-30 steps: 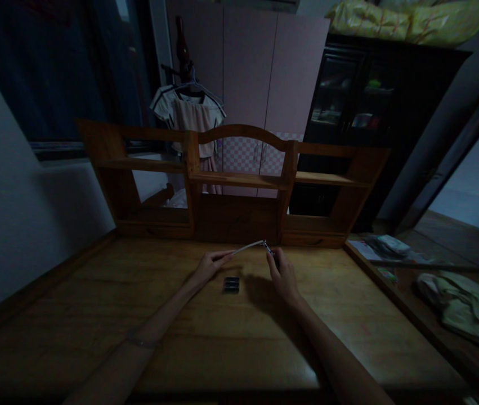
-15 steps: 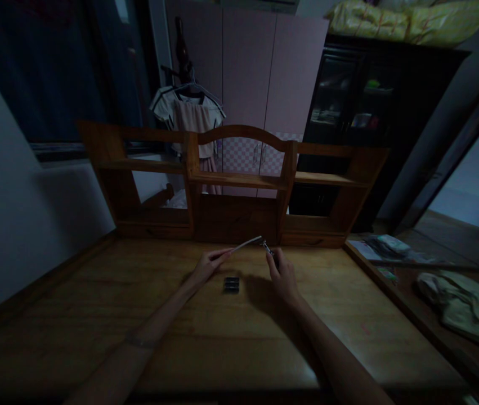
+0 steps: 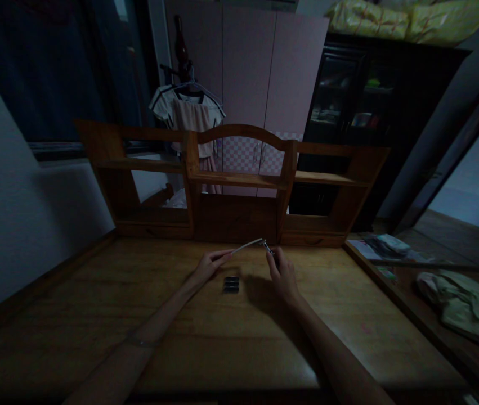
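My left hand (image 3: 210, 265) is closed, pinching a thin, pale, slightly bent strip (image 3: 246, 246) by its near end. The strip slants up to the right above the desk. In my right hand (image 3: 282, 274) is a small shiny tool with a T-shaped head, like a razor (image 3: 267, 247), its dark lower part mostly covered by my fingers. Its head meets or nearly meets the strip's far end; contact is too small to make out. On the desk between my hands lies a small group of dark, shiny, block-like pieces (image 3: 231, 284), stacked in rows.
The wooden desk (image 3: 205, 354) has a shelf unit (image 3: 239, 179) along its back edge. A low side surface at right holds a pale cloth bag (image 3: 467, 306) and papers (image 3: 385, 247). Behind stand a pink wardrobe (image 3: 247, 73), a dark cabinet (image 3: 391, 84) and hanging clothes (image 3: 191, 112).
The far end of the strip and the razor-like tool's head have dipped very slightly. Both hands keep nearly the same place and grip.
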The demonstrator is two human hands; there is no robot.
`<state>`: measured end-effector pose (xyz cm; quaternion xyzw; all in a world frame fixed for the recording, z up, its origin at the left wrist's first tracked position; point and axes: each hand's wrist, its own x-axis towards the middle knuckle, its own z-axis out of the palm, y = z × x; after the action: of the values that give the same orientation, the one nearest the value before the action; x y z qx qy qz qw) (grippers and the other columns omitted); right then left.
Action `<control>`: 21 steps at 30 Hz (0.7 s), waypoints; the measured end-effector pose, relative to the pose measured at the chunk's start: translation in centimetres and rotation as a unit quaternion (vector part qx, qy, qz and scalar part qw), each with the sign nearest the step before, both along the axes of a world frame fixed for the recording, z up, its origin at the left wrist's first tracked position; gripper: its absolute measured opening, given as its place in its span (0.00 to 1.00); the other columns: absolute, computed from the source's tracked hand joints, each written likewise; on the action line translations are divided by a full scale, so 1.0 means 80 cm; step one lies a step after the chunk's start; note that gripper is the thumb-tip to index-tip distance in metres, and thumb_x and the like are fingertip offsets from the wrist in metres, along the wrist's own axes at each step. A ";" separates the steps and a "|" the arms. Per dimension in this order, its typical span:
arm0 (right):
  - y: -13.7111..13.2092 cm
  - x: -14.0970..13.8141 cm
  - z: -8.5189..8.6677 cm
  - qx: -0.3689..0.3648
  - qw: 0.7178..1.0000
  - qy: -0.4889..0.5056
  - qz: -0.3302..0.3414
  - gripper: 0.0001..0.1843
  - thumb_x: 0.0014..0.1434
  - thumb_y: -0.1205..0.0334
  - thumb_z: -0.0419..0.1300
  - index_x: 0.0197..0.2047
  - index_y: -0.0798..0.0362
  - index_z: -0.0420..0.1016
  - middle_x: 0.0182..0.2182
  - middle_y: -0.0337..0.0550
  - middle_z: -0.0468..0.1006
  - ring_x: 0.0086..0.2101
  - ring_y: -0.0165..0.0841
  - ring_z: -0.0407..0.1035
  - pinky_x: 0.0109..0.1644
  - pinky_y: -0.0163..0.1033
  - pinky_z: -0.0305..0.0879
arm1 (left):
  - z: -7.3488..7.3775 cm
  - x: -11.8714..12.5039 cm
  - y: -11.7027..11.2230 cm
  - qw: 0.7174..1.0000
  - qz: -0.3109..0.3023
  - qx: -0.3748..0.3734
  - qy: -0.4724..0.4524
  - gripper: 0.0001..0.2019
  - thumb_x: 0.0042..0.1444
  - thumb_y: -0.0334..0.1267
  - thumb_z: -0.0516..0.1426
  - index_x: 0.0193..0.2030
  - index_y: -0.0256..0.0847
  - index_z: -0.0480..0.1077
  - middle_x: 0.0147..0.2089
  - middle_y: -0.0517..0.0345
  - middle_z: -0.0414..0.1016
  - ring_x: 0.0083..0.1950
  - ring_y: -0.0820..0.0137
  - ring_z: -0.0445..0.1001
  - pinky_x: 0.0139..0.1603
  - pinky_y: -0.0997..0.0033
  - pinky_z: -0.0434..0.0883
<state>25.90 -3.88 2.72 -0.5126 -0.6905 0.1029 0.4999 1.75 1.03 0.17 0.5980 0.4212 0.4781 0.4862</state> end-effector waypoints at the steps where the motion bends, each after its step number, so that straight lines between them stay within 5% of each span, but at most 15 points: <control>1: 0.000 0.000 0.000 -0.001 1.000 0.000 0.001 0.14 0.66 0.52 0.45 0.40 0.51 0.65 0.25 0.37 0.68 0.24 0.31 0.64 0.30 0.34 0.54 | 0.000 0.000 0.000 1.000 0.001 -0.006 -0.005 0.30 0.49 0.54 0.60 0.53 0.34 0.70 0.16 0.68 0.52 0.15 0.81 0.47 0.16 0.78 0.41; 13: -0.001 0.000 0.001 0.001 1.000 0.001 -0.002 0.15 0.66 0.52 0.45 0.41 0.52 0.66 0.26 0.38 0.70 0.26 0.30 0.65 0.29 0.33 0.54 | 0.003 -0.009 0.004 0.996 0.019 -0.064 -0.057 0.33 0.46 0.55 0.61 0.56 0.36 0.68 0.18 0.68 0.55 0.15 0.81 0.51 0.15 0.80 0.44; 21: -0.001 0.001 0.002 0.003 1.000 0.004 -0.002 0.15 0.66 0.52 0.45 0.40 0.52 0.66 0.25 0.38 0.69 0.25 0.31 0.64 0.30 0.34 0.55 | 0.000 -0.002 0.001 0.994 -0.051 -0.081 -0.049 0.30 0.48 0.53 0.61 0.55 0.38 0.68 0.18 0.69 0.51 0.14 0.81 0.50 0.15 0.79 0.45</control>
<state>25.98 -3.99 2.90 -0.5120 -0.6875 0.1015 0.5049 1.62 1.08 0.18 0.5531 0.4029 0.4456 0.5772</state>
